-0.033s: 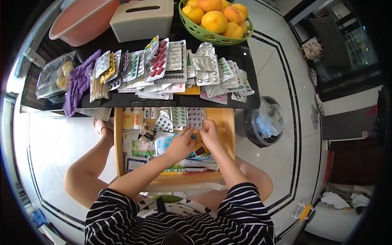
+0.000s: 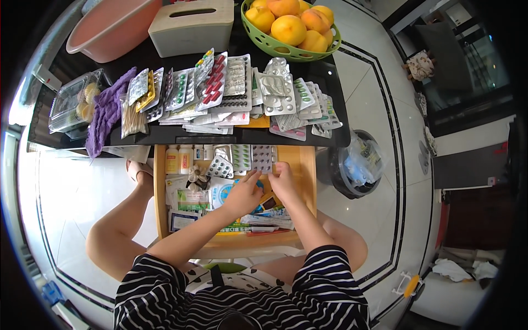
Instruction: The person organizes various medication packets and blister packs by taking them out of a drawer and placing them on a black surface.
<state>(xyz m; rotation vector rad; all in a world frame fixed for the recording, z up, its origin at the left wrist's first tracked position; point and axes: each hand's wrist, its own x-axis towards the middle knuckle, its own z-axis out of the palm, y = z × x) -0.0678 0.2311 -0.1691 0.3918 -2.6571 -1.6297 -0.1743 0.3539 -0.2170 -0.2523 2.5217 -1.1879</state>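
1. Head view, hands: left hand (image 2: 243, 193) and right hand (image 2: 284, 181) both inside the open wooden drawer (image 2: 306, 181), side by side, nearly touching. Fingertips of both pinch the near edge of a grey blister pack (image 2: 262, 157); fingers narrow, closed on the pack.
2. Pack location: far end of drawer, centre-right, just under the counter edge. More blister strips to its left, e.g. a green-dotted one (image 2: 241, 155).
3. Drawer contents: small white bottles (image 2: 179, 158) at far left; leaflets and flat boxes under and near the hands.
4. Black counter (image 2: 330, 99), far side: a spread of many blister packs (image 2: 236, 91) across the middle; purple cloth (image 2: 105, 113) at left; beige tissue box (image 2: 192, 25), pink basin (image 2: 113, 27), green basket of oranges (image 2: 289, 27) at the far edge.
5. Right of drawer: bin w/ plastic liner (image 2: 357, 165) on the floor.
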